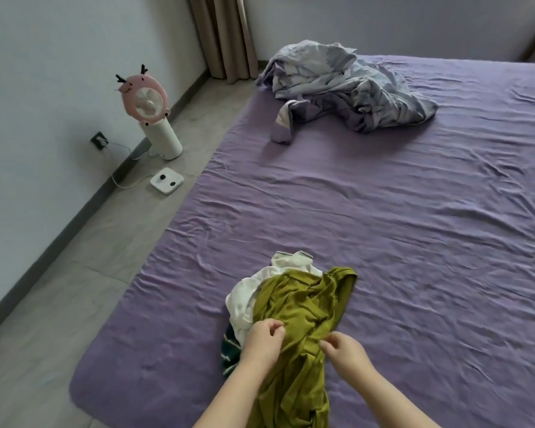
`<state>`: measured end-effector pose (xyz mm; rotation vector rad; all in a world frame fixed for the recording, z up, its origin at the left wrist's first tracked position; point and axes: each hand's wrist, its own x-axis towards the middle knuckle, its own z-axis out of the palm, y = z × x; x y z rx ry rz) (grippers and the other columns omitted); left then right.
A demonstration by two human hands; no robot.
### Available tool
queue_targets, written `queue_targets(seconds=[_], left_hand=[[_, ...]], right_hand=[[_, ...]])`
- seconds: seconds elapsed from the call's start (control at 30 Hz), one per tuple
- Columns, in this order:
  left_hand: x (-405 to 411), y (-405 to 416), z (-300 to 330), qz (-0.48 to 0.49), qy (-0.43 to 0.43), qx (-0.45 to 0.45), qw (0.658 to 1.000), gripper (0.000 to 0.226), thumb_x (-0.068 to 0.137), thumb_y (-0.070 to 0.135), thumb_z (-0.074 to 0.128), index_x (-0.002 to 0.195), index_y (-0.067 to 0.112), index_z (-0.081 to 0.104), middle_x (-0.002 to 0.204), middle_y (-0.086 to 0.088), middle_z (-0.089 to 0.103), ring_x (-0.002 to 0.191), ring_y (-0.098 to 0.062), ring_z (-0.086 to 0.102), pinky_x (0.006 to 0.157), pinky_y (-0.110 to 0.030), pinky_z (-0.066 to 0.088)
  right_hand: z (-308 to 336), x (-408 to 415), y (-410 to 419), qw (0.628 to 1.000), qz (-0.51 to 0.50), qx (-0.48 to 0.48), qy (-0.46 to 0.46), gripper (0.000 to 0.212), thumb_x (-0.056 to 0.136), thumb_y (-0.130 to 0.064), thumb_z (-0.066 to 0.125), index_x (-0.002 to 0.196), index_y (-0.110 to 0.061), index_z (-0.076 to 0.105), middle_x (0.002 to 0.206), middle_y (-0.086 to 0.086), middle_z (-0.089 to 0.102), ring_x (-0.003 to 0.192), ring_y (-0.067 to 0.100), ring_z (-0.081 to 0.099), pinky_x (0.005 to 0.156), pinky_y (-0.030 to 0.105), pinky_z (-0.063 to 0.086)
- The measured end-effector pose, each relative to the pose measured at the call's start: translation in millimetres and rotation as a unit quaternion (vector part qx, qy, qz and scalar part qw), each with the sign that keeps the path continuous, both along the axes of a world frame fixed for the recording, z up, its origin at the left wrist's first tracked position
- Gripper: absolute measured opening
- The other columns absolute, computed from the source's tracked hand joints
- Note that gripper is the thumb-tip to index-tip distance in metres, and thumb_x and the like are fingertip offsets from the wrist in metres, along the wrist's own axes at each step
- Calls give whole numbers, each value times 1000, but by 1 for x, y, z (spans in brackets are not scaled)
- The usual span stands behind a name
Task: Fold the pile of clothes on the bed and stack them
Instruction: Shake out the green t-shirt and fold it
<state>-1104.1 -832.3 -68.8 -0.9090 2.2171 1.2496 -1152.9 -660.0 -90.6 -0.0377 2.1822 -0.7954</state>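
Pink fan (145,104) and white scale (166,181) on floor at left. Left hand (263,341) and right hand (346,353), fingers pinching olive-green garment (303,307), atop white garment (244,301) in pile near bed (414,227) front edge. Crumpled grey-blue bedding (346,88) at far side.

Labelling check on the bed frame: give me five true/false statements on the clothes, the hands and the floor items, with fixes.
1. Both hands are on the olive-green garment. True: the left hand and right hand pinch it.
2. A white garment lies partly under the green one. True.
3. A neat folded stack sits on the purple sheet. False: only crumpled heaps show.
4. The grey-blue bedding lies beside the hands. False: it is at the far end of the bed.
5. The pink fan stands on the bed. False: it stands on the floor by the wall.
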Motion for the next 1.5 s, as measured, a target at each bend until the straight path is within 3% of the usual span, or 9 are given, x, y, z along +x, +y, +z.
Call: queue_targets(seconds=[0.33,0.5,0.63,0.8,0.93,1.1,1.27,1.4,1.5], left_hand=[[-117,-46,-91,-247,106,-143,953,39,95,16,46,134,18,50,137,0,49,129,-20,41,109,-33,31],[-136,-43,-98,-209,3,-127,970,33,91,29,54,124,24,54,111,-3,65,108,-25,57,93,-39,44],[-140,-42,-67,-119,51,-88,988,20,93,25,55,103,16,68,105,-6,66,103,-26,58,87,-35,46],[-158,-36,9,65,116,119,984,17,98,17,47,107,5,56,100,-8,56,93,-22,52,81,-34,43],[-158,-16,71,41,154,180,971,10,93,19,58,99,12,53,86,-1,53,72,-12,49,59,-23,38],[-144,4,147,-63,188,231,953,40,81,14,75,116,18,57,101,-3,62,85,-13,60,67,-17,48],[-137,35,225,-198,276,138,930,9,90,10,63,93,16,70,85,3,66,82,-11,58,68,-13,46],[-119,86,277,-213,317,148,912,9,95,14,57,96,16,66,82,3,63,74,-6,57,63,-12,48],[-96,137,310,-257,317,169,897,10,96,12,55,101,11,63,86,-4,62,78,-12,57,72,-21,50]], right_hand=[[-76,-25,-76,950,-310,16,-46,62,88,-34,65,137,-4,43,136,13,52,125,29,48,104,34,37],[-69,-26,-61,900,-427,-71,47,14,88,-15,64,101,-17,62,97,2,65,100,25,60,84,33,45],[-39,-31,-21,849,-493,-158,105,11,91,-8,59,97,-17,60,93,2,66,89,19,61,72,26,45],[23,-45,32,829,-489,-199,184,13,90,-5,60,102,-11,62,93,2,66,81,7,59,66,8,46],[77,-48,67,825,-471,-220,222,18,90,0,59,106,-7,62,99,8,65,84,9,60,70,9,48],[146,-50,102,814,-499,-240,174,43,85,1,65,126,-2,52,102,10,58,78,14,55,55,11,48],[195,-37,145,882,-399,-247,45,18,84,0,64,102,0,64,91,14,65,73,20,62,60,28,50],[230,-21,176,941,-258,-207,67,12,85,-15,69,94,-10,62,87,7,67,78,15,65,69,29,51],[263,-16,194,941,-198,-230,147,19,85,-21,70,102,-21,62,98,5,65,84,13,62,71,27,49]])
